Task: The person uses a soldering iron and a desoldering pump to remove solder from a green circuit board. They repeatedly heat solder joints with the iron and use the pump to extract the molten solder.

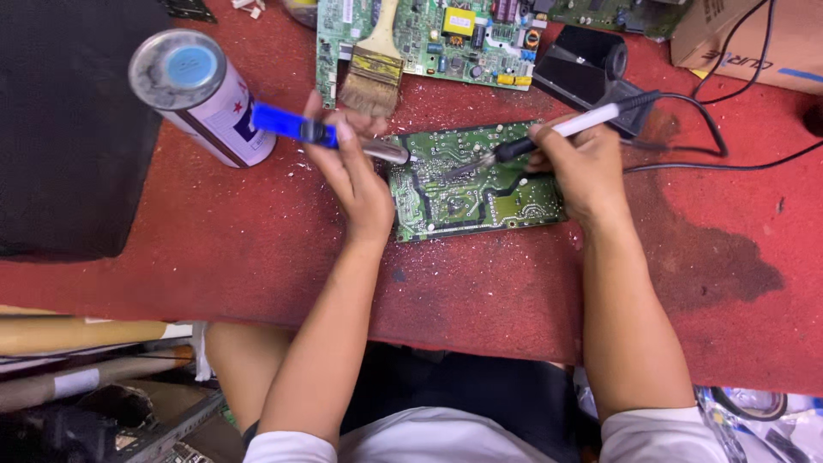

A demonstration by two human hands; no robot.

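Note:
A green circuit board [467, 193] lies solder side up on the red bench top [214, 249]. My left hand [356, 176] grips a blue-handled desoldering pump [296, 127], its metal barrel pointing at the board's left edge. My right hand [579, 167] holds a soldering iron [557, 130] with a white and black handle. The iron's tip rests on the middle of the board, and its black cable runs off to the right.
A white spray can [201, 94] stands at the left beside a black box [69, 129]. A larger circuit board [437, 39] with a paint brush [375, 73] on it lies behind. A black stand [583, 64] and a cardboard box [754, 39] sit at the back right.

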